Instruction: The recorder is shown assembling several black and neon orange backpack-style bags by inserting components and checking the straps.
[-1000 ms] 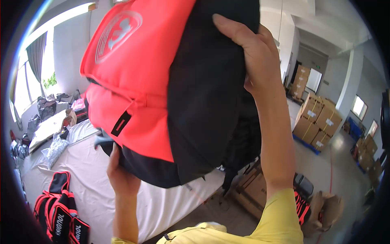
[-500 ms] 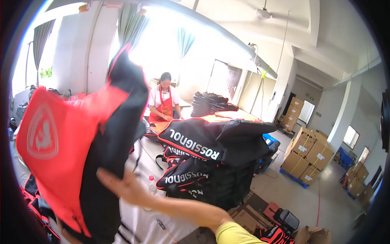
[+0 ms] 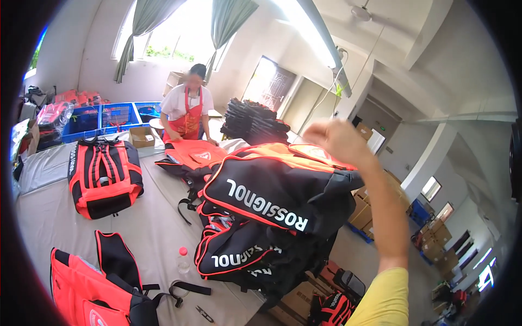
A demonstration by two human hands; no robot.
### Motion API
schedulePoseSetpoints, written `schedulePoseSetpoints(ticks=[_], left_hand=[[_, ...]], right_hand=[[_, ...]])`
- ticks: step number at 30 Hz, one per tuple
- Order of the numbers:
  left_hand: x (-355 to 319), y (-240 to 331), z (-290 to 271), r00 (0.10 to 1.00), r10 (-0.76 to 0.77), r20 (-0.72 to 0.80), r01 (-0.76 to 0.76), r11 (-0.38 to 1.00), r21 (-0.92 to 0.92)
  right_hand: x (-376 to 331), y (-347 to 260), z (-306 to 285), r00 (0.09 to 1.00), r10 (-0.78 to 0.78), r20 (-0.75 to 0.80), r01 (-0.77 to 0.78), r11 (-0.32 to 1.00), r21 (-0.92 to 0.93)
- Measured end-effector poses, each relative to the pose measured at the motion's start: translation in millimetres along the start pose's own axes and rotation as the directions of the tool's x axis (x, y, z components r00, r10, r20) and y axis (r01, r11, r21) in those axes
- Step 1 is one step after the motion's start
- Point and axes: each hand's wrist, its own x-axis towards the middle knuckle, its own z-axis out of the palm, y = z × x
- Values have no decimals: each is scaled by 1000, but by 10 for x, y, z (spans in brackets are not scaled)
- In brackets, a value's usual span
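Note:
My right hand (image 3: 340, 140) is raised on a bent arm over the top of a tall stack of black and red bags. Its fingers look curled but are smeared by motion, so a grip on the cloth cannot be made out. Right below it lies the top bag (image 3: 261, 193), black with an orange-red upper face and white lettering along its side. More such bags (image 3: 234, 247) sag beneath it. My left hand is out of view. At the lower left a red and black bag (image 3: 95, 290) lies on the table, its zipped flap standing open.
Thread snips (image 3: 205, 313), a red-capped bottle (image 3: 184, 261) and a red-black backpack (image 3: 106, 176) are on the pale-covered table (image 3: 157, 217). Across it a person in a red apron (image 3: 187, 108) handles another bag. Blue crates (image 3: 81, 124) stand behind; cartons (image 3: 361, 212) stand right.
The red and black bag held up on the left is now down on the table. My right hand has swung from it, up and right, over the stack. The view has shifted.

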Motion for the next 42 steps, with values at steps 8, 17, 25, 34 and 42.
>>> schedulePoseSetpoints(ticks=[8,17,25,34,42], left_hand=[[219,-586,712,989,-144,39,140,986,88],[310,-1204,1270,950,-301,77,282,940,193],[160,-1463,1276,913,-408,22,382,871,308],[9,-1530,1337,878,-475,-58,452,784,427],[37,-1574,1534,866,-485,-122,472,712,520]], right_hand=[[1257,801,678,874,274,401,-167,945,-282],[1549,1203,1530,835,384,393,-90,801,-593],[1388,1132,1736,928,326,178,-196,837,-511],[1530,1010,1822,961,232,-152,-211,968,138],[-77,-1223,1824,922,-388,3,301,719,627]])
